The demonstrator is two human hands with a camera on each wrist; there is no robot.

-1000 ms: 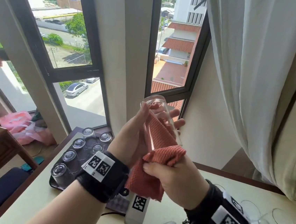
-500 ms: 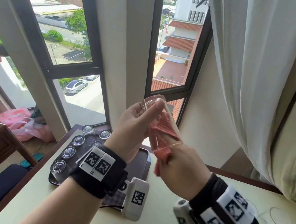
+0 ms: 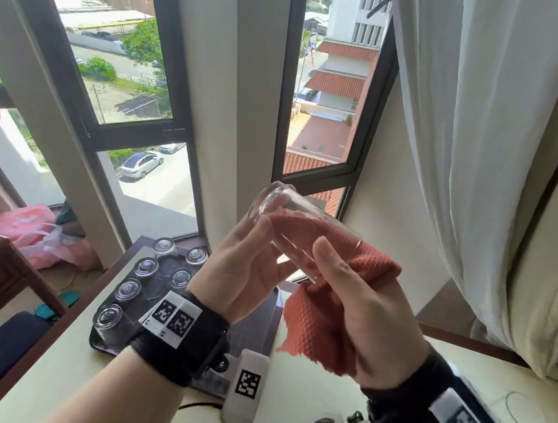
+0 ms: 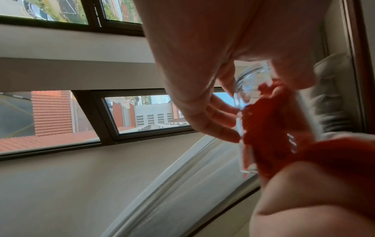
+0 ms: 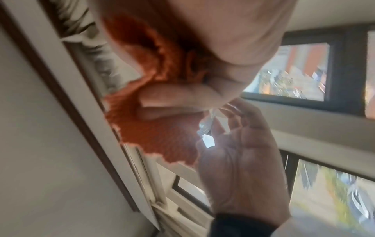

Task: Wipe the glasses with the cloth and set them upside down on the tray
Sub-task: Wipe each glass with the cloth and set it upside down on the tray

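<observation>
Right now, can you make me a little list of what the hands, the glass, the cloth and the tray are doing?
left hand: holds the glass near its base
glass: in the air, tilted, mouth toward the right hand
right hand: grips the cloth
cloth: red, partly pushed inside the glass, the rest hangs below
tray: dark, on the table, below the hands
glasses on tray: six, upside down

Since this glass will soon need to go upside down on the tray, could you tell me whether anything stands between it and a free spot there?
The left hand and its wrist hang over the tray, below the glass. Six glasses fill the tray's left part; the right part looks bare, though the wrist hides some of it.
</observation>
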